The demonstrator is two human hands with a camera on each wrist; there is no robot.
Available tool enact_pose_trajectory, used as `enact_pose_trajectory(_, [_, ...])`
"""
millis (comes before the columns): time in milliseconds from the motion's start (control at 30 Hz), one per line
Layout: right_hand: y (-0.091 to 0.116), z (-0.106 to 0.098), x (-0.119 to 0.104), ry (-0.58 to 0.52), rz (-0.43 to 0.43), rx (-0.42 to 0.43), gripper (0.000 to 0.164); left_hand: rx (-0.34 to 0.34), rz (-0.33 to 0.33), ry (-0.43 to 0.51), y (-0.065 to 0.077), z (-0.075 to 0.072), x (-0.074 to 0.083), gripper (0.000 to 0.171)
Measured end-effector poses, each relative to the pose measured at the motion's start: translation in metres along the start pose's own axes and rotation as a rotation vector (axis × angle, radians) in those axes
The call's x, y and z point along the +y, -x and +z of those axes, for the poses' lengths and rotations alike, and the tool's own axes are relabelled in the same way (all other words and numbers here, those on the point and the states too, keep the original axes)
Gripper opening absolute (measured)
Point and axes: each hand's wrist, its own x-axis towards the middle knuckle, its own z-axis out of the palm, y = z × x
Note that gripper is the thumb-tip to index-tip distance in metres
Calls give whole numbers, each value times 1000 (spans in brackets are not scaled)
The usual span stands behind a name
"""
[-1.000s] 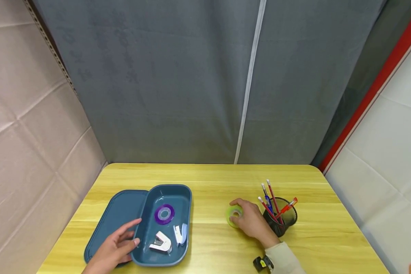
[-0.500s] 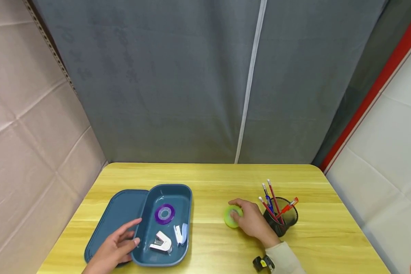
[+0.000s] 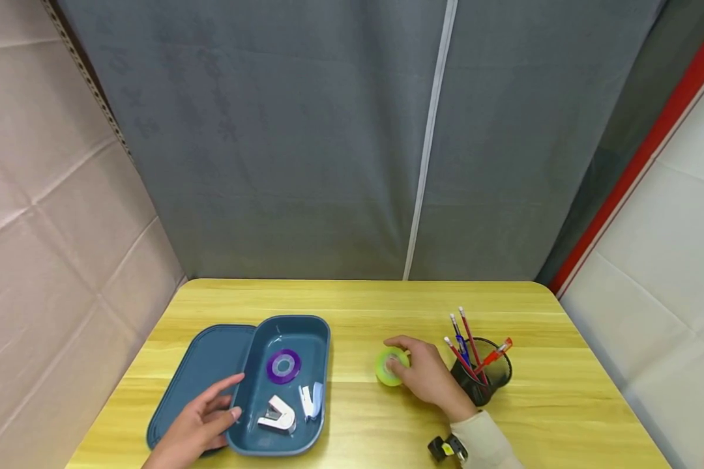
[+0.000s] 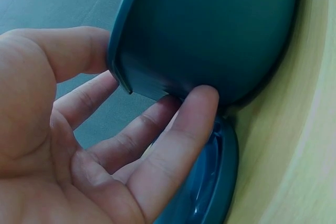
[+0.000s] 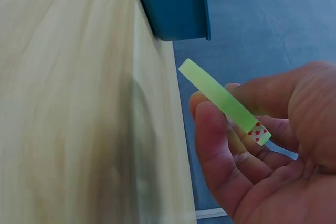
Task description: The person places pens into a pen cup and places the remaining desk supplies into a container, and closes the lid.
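Observation:
My right hand (image 3: 428, 374) pinches a roll of yellow-green tape (image 3: 391, 367) by its edge, left of the pen cup. In the right wrist view the tape roll (image 5: 223, 98) shows edge-on between thumb and fingers, with a bit of red-patterned tape. My left hand (image 3: 196, 423) touches the left side of a dark blue box (image 3: 326, 365) with loosely bent fingers. The left wrist view shows index finger and thumb against the box wall (image 4: 210, 35). Inside the box lie a purple tape roll (image 3: 283, 366), a white stapler-like tool (image 3: 279, 413) and a small light-blue and white stapler (image 3: 312, 399).
A black mesh pen cup (image 3: 481, 384) with several pencils and pens stands just right of my right hand. The matching blue lid (image 3: 199, 365) lies left of the box, partly under my left hand. Behind the wooden table (image 3: 364, 306) hangs a grey curtain (image 3: 299, 163).
My right hand has shifted slightly left with the tape roll, away from the pen cup. The left hand and the box stay put.

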Motion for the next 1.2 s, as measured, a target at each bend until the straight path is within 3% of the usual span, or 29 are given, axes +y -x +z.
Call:
enact_pose_trajectory(233, [-2,-1,-12,-98,-7,-11,35,17,0,1,-3,2,0,77])
enact_pose_trajectory(533, [-9,1,-30,-240,-40,-34,38,-22,19,15,-2,0,1,77])
enact_pose_trajectory(700, [-12,4,-41,-289,-60,-59,38,6,3,-7,-2,2,0,77])
enact_pose_trajectory(1200, [-23,23,-59,-306,-118,-103,39,-5,7,-1,-1,0,-2,78])
